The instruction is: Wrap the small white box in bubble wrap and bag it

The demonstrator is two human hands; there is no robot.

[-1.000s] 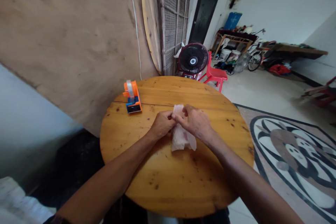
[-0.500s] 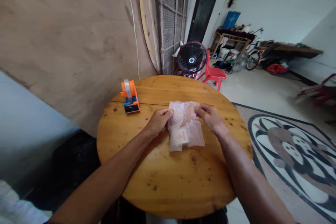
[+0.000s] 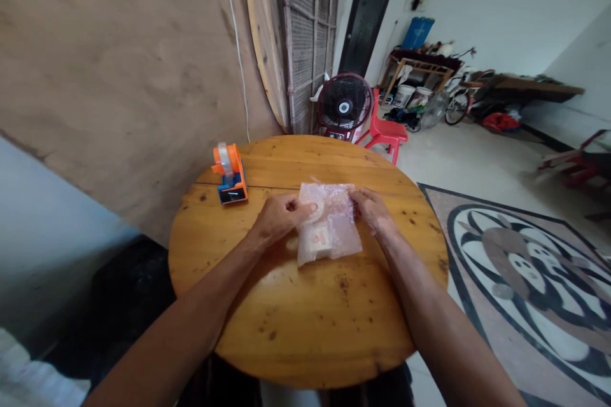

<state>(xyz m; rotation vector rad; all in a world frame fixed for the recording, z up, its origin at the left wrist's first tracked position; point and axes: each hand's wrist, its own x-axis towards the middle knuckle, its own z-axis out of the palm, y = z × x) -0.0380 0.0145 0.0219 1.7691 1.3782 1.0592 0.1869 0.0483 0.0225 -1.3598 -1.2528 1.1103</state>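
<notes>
While the left hand (image 3: 278, 216) pinches the bubble wrap (image 3: 334, 202) by its left edge, mid-way across the desk (image 3: 305, 324), the right hand (image 3: 373, 208) has a narrow grip on the right edge; I see a tape dispenser (image 3: 230, 175) leftward.

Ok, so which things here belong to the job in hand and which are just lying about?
Job in hand:
bubble wrap, held by left hand and right hand
pale block with red print
table beneath
perhaps tape dispenser, untouched on the table

Lying about:
fan
red chair
bicycle
</notes>
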